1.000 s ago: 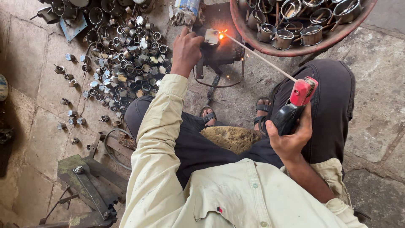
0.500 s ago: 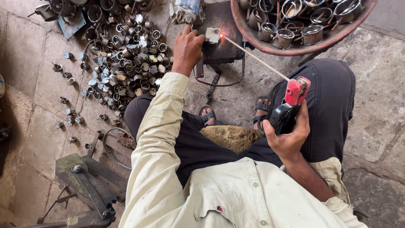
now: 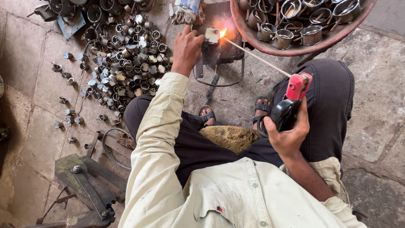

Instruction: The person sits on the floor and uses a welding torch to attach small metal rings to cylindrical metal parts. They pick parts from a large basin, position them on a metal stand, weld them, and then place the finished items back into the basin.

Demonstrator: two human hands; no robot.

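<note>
A: What does the left hand (image 3: 187,47) hold?

B: A small square metal piece (image 3: 212,35). The fingers reach to its left edge and seem to pinch it, but they lie under the back of the hand, so the grip itself is hidden. The piece sits on a dark stand (image 3: 221,50) on the floor, in front of the knees.

A: And the right hand (image 3: 289,133)?

B: Its fingers are closed round a black holder (image 3: 283,114) with a red clamp (image 3: 298,85). A thin rod (image 3: 257,58) runs from the clamp up and left to the piece, where a bright spark (image 3: 222,33) burns at its tip. The glare hides the joint.

A: What lies around?

B: A heap of small metal rings and caps (image 3: 122,63) on the stone floor (image 3: 33,84), left of the hand; they are too small to tell apart. A big round basin (image 3: 295,50) of little metal pans is cut off by the top edge. A green iron tool (image 3: 86,185) lies at lower left, partly cut off. Both sandalled feet (image 3: 206,115) show between the knees, half hidden by a brown cushion (image 3: 230,137).
</note>
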